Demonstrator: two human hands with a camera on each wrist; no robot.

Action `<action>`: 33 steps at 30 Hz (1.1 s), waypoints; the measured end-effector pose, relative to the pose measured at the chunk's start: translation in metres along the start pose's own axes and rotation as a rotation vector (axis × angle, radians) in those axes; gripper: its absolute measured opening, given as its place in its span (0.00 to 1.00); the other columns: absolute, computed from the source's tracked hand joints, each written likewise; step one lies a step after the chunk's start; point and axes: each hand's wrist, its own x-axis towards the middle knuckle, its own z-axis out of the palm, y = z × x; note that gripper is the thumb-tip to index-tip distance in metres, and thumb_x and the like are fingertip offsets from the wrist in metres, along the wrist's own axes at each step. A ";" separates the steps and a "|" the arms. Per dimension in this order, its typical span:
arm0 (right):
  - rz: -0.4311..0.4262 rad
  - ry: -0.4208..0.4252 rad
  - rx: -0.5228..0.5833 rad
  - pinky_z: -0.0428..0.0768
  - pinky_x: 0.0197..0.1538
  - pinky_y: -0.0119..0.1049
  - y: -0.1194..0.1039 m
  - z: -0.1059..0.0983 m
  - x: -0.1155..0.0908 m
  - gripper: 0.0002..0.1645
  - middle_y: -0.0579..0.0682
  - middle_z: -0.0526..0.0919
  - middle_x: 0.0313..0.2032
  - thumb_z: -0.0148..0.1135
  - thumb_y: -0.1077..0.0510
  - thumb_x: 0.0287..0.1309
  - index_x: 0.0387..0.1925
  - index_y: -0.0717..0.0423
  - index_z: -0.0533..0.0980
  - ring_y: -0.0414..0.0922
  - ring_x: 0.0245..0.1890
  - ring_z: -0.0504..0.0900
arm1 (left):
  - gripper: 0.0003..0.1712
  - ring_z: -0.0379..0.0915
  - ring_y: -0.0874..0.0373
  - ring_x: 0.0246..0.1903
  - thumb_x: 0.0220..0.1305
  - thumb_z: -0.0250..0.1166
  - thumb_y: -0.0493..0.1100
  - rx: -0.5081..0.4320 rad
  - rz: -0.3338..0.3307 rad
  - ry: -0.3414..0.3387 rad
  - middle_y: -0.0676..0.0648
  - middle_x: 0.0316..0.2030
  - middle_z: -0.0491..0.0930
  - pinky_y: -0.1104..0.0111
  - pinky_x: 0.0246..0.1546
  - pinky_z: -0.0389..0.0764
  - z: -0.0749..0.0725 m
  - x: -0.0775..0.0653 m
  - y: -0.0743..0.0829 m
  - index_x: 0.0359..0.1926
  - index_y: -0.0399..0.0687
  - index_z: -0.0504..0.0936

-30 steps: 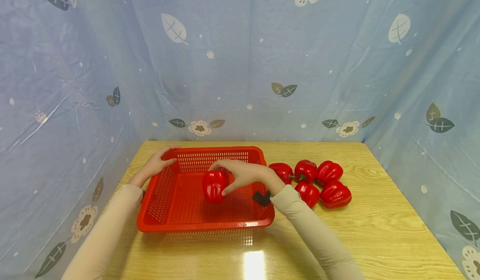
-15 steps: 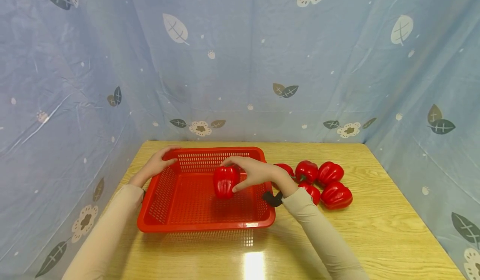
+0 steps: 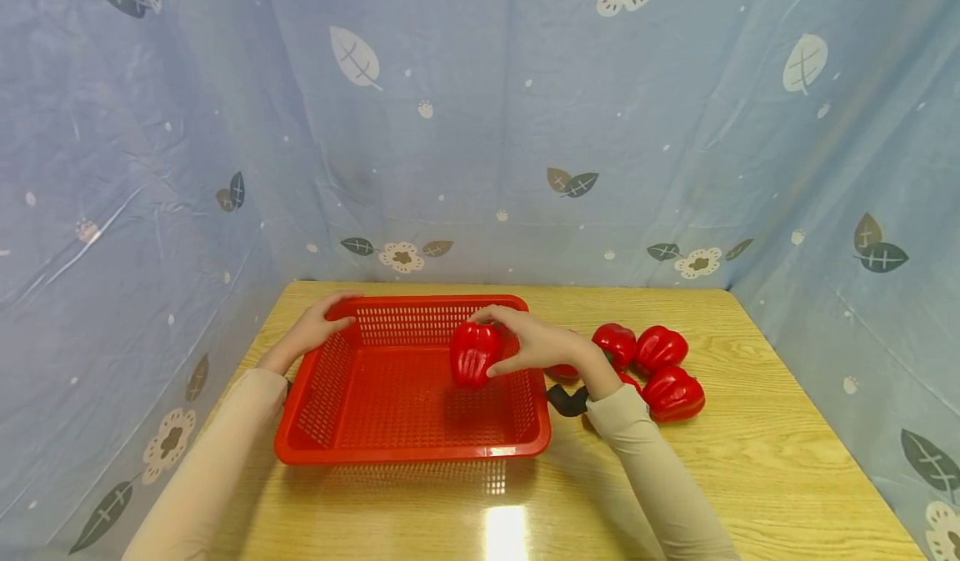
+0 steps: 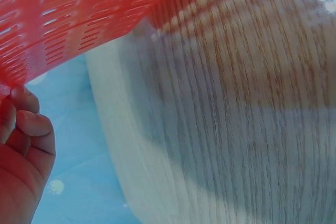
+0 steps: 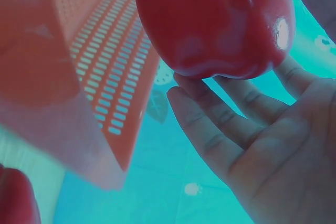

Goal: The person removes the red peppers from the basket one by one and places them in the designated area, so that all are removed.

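A red plastic basket [image 3: 405,453] with slotted walls stands on the left of the table. At its far left corner my left hand [image 3: 311,329] grips the rim; in the left wrist view the fingers [image 4: 35,124] curl at the basket's edge. My right hand [image 3: 543,343] holds a red bell pepper [image 3: 474,354] over the basket's right side, between thumb and fingers. From the right wrist, the pepper [image 5: 215,24] is seen raised beside the basket's slotted wall [image 5: 113,72], its underside over the fingers.
Several more red bell peppers [image 3: 660,349] lie grouped on the wooden table [image 3: 750,461] to the right of the basket, some partly behind my right forearm. A blue leaf-print curtain [image 3: 465,127] closes off the back and both sides.
My right hand has carried the bell pepper rightward and slightly upward, from the basket's middle toward its right wall. My left hand stays at the rim, and the basket has not moved.
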 end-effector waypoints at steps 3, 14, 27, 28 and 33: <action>0.015 0.029 0.012 0.70 0.60 0.38 0.002 -0.003 -0.006 0.41 0.38 0.68 0.57 0.71 0.50 0.46 0.61 0.45 0.62 0.38 0.58 0.67 | 0.28 0.52 0.38 0.65 0.64 0.59 0.41 0.005 0.006 0.000 0.37 0.65 0.62 0.40 0.61 0.53 0.000 0.000 0.000 0.64 0.47 0.66; 0.047 0.095 0.052 0.73 0.56 0.43 0.012 -0.014 -0.029 0.41 0.41 0.68 0.56 0.71 0.50 0.46 0.61 0.43 0.61 0.43 0.56 0.69 | 0.28 0.52 0.37 0.65 0.64 0.59 0.42 0.023 0.007 0.001 0.37 0.65 0.62 0.39 0.61 0.53 0.000 0.001 -0.001 0.65 0.45 0.65; 0.115 0.184 0.058 0.71 0.58 0.50 0.018 -0.024 -0.058 0.43 0.42 0.68 0.59 0.72 0.45 0.44 0.62 0.40 0.61 0.46 0.59 0.68 | 0.28 0.52 0.37 0.65 0.64 0.58 0.40 -0.001 0.016 -0.002 0.37 0.64 0.62 0.39 0.61 0.54 0.001 0.001 -0.002 0.64 0.44 0.65; 0.115 0.188 0.052 0.71 0.58 0.49 0.018 -0.024 -0.060 0.44 0.42 0.68 0.59 0.71 0.45 0.44 0.62 0.41 0.61 0.46 0.59 0.68 | 0.28 0.52 0.37 0.65 0.64 0.58 0.40 -0.001 0.015 -0.003 0.37 0.64 0.62 0.39 0.61 0.54 0.001 0.001 -0.003 0.64 0.43 0.65; 0.136 0.217 0.061 0.73 0.57 0.48 0.022 -0.027 -0.071 0.45 0.42 0.69 0.58 0.72 0.45 0.44 0.63 0.43 0.61 0.46 0.58 0.69 | 0.28 0.53 0.38 0.65 0.64 0.59 0.41 0.002 0.007 0.004 0.38 0.64 0.63 0.40 0.61 0.54 0.001 0.001 -0.003 0.65 0.45 0.65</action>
